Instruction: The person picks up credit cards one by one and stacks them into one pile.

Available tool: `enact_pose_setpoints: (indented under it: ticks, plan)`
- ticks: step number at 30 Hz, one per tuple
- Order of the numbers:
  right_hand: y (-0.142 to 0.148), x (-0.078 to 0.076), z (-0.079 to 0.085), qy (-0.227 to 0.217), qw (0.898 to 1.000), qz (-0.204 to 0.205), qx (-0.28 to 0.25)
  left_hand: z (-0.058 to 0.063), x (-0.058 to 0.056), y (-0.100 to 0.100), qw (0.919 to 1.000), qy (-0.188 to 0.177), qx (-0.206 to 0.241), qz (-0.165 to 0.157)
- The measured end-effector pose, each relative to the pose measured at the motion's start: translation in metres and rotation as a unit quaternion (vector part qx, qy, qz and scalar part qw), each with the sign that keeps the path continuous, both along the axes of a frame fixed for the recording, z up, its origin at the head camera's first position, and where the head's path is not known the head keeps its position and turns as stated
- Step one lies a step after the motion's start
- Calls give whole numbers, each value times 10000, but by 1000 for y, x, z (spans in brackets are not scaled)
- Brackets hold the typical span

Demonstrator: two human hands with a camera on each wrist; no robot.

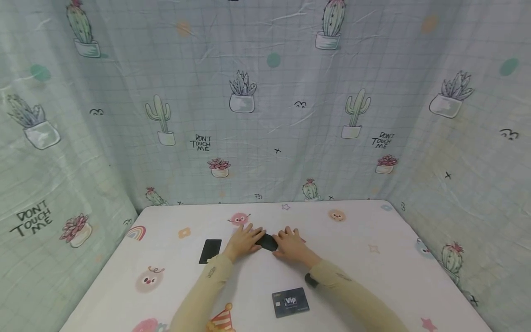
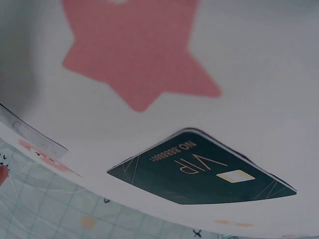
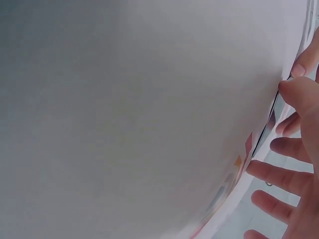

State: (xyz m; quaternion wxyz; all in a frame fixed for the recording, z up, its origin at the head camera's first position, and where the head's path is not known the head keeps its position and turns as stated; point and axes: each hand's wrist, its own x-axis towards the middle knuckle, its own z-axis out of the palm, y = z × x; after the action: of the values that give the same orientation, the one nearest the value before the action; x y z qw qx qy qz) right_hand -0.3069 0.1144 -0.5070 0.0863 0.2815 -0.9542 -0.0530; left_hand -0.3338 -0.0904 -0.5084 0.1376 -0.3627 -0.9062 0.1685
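Observation:
Between both hands is a dark card point(image 1: 267, 242), flat on or close to the white table. My left hand point(image 1: 242, 241) grips its left end, fingers at the far edge and thumb at the near one. At the other end my right hand point(image 1: 292, 246) pinches it; in the right wrist view the thumb point(image 3: 298, 92) and index finger are at opposite edges of the thin card point(image 3: 265, 127). A second dark card point(image 1: 210, 251) lies left of my left wrist; the left wrist view shows a dark green VIP card point(image 2: 199, 174) there with a gold chip.
A dark blue card marked Vip point(image 1: 290, 302) lies on the near part of the table point(image 1: 352, 258). A small dark object point(image 1: 311, 280) is partly hidden under my right forearm. A patterned curtain point(image 1: 265, 138) hangs round the back and sides.

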Motion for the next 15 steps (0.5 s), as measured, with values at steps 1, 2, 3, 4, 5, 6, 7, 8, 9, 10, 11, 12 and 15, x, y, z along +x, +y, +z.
enact_pose_setpoints:
  ticks: [1,2,3,4,5,6,7,8,9,10,11,12,15]
  plan:
    - [-1,0,0,23,10000,15,18,0,0,0,10000,-44,-9,19]
    - [-2,0,0,42,10000,36,16,0,0,0,10000,-77,-14,34]
    - [-3,0,0,53,10000,43,28,0,0,1,9999,-117,-10,47]
    - [-3,0,0,67,10000,43,48,0,0,1,9999,-163,-1,58]
    - [-4,-1,0,87,9999,37,69,0,0,1,9998,-184,-8,63]
    - [-4,-1,0,108,9999,31,103,0,0,1,9998,-195,7,57]
    - [-4,-1,0,131,9998,32,122,0,0,1,9998,-203,12,52]
    - [-4,-1,0,149,9998,31,143,0,0,1,9998,-183,25,31]
    - [-5,-1,-1,168,9997,24,175,0,0,1,9999,-169,36,10]
    - [-5,-1,-1,186,9996,23,204,0,0,1,9999,-145,52,-15]
    - [-5,-1,-1,195,9996,26,217,-1,-1,1,9999,-121,49,-34]
    - [-5,-1,-1,203,9995,28,224,-1,-1,1,9999,-107,54,-48]
    - [-5,-1,0,196,9996,46,194,-3,-2,2,9999,-67,56,-101]
